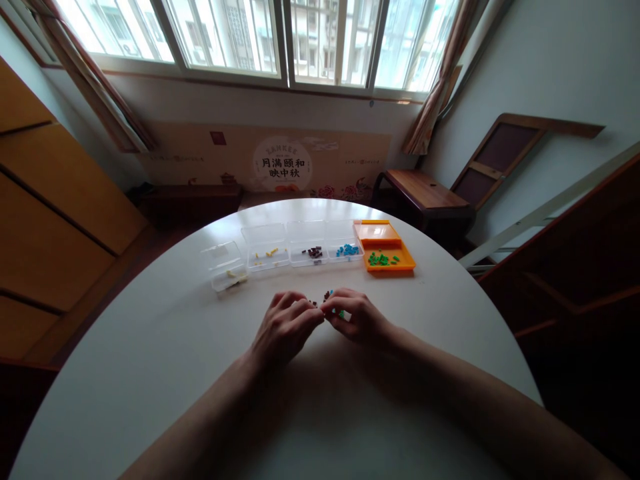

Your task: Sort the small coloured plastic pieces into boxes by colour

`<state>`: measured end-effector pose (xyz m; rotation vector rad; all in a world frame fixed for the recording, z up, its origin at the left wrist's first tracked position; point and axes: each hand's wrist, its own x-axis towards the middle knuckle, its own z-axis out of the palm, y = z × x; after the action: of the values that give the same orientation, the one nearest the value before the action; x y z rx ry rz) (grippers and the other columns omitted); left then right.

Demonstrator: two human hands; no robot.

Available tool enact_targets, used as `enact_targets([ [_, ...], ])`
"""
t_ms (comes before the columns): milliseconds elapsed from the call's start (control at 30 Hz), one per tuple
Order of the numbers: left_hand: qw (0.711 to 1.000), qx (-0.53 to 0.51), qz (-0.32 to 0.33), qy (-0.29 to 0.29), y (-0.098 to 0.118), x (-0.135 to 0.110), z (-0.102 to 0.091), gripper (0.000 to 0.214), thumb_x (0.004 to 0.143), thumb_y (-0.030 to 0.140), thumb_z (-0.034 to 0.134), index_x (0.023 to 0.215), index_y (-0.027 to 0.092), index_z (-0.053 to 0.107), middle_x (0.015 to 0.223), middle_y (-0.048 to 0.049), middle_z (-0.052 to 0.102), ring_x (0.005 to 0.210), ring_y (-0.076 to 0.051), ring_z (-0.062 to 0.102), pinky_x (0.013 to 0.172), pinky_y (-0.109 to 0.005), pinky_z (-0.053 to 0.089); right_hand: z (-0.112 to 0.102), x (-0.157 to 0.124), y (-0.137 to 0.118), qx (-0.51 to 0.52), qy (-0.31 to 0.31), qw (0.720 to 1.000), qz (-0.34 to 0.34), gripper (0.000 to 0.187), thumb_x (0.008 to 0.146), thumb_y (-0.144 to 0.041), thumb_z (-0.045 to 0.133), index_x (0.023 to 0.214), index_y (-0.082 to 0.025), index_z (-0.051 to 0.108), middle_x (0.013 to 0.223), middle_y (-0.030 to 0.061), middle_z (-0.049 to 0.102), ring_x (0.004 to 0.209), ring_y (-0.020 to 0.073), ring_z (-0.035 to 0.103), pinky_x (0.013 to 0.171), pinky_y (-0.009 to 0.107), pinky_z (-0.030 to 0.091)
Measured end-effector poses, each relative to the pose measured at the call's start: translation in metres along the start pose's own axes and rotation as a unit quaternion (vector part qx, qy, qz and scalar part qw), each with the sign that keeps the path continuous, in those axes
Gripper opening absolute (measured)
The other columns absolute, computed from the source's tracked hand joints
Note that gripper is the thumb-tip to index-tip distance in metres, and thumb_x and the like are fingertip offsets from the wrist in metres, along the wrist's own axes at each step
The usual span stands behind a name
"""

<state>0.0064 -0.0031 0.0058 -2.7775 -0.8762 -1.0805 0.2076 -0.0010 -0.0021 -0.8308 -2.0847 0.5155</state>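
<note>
My left hand (284, 325) and my right hand (356, 315) meet over the near middle of the table, their fingertips almost touching. Between and behind the fingers show small toy bricks (327, 295) in dark brown, blue and green, partly hidden by my right hand. Both hands are closed in a pinch on these bricks. Whether the pieces are joined, I cannot tell. Beyond my hands, an orange box (407, 265) holds loose green bricks (380, 259). Clear boxes to its left contain blue bricks (347, 250), dark brown bricks (315, 252) and a few yellow bricks (271, 252).
A separate clear box (216, 255) with a few pale pieces stands at the left end of the row. All boxes have their lids up along the far side of the round white table (165, 347). A wooden stool (425, 190) stands behind at right, below the window.
</note>
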Motion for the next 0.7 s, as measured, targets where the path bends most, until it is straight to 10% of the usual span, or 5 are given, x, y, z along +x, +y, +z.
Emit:
enact_targets([
  [533, 0.994, 0.032, 0.065, 0.080, 0.002, 0.002, -0.005, 0.010, 0.087, 0.021, 0.063, 0.078, 0.020, 0.058, 0.067, 0.0034, 0.064, 0.071, -0.013, 0.055, 0.074, -0.029, 0.038, -0.002, 0.003, -0.006, 0.118, -0.061, 0.989, 0.064, 0.005, 0.083, -0.017, 0.061, 0.081, -0.018, 0.065, 0.074, 0.0004, 0.061, 0.063, 0.0100, 0.054, 0.062, 0.021, 0.045],
  [700, 0.995, 0.038, 0.054, 0.072, -0.001, 0.001, -0.002, 0.018, 0.086, 0.028, 0.065, 0.074, 0.019, 0.055, 0.066, 0.0027, 0.061, 0.069, -0.013, 0.054, 0.072, -0.029, 0.038, -0.007, 0.000, 0.009, -0.054, -0.071, 0.996, 0.010, 0.009, 0.088, -0.016, 0.053, 0.083, -0.018, 0.061, 0.082, 0.0040, 0.061, 0.072, 0.0135, 0.055, 0.068, 0.025, 0.043],
])
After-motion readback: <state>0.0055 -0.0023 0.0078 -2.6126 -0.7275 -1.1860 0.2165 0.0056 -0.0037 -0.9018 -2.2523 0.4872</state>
